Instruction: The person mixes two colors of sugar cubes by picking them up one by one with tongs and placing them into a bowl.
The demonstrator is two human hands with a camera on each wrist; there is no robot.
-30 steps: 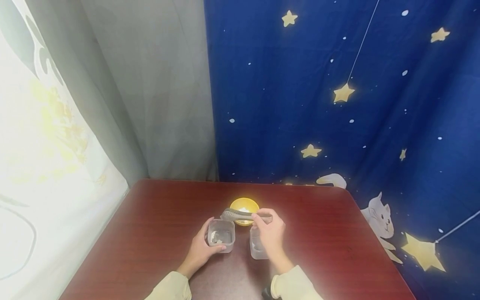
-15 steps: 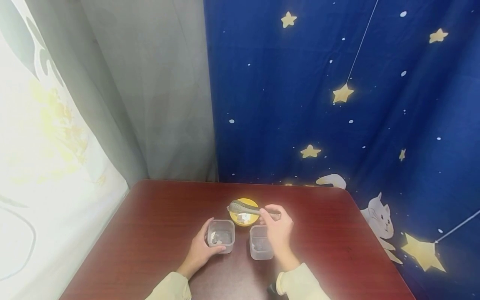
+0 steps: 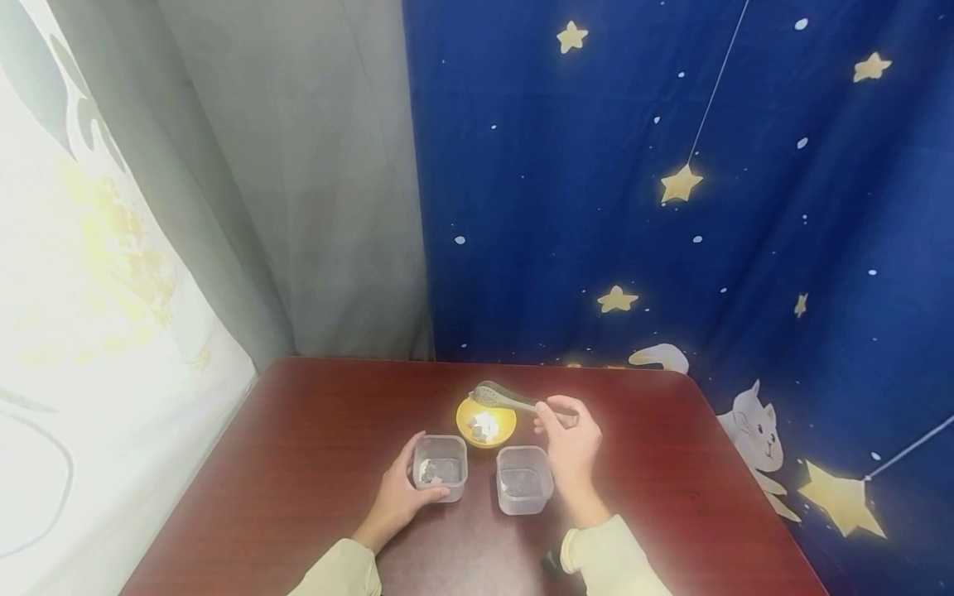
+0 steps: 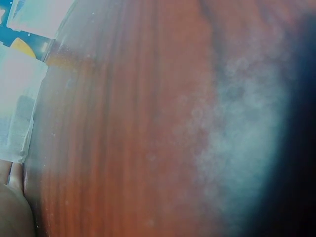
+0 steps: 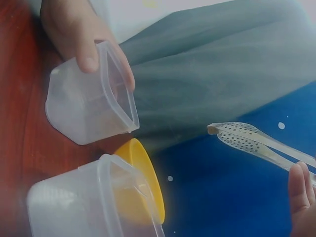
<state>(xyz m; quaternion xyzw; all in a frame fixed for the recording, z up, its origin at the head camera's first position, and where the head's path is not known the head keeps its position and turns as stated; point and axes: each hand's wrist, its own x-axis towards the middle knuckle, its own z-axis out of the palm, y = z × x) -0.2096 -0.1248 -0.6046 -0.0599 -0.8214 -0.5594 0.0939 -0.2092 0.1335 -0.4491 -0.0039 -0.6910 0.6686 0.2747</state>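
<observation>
My left hand [image 3: 398,497] grips a clear square plastic container [image 3: 440,468], thumb along the near side and fingers at the far left. Small whitish pieces [image 3: 428,473] lie in its bottom. My right hand [image 3: 575,439] holds metal tongs [image 3: 498,397] with perforated ends by the handle, above the far side of a yellow bowl [image 3: 509,436]. White chunks [image 3: 483,426] sit in this bowl. In the right wrist view a small brownish piece [image 5: 213,129] is between the tong tips; its kind is unclear. The left wrist view shows only part of the left hand [image 4: 15,202].
A second clear square container [image 3: 524,501] stands right of the held one, close to my right forearm. Beneath everything is a dark red wooden table [image 3: 335,414]. Behind it hang a grey curtain [image 3: 343,207] and a blue star-patterned curtain [image 3: 537,207].
My right hand has moved right and away from me, carrying the tongs from near the left container across the bowl to its far side. The left hand and container have stayed put.
</observation>
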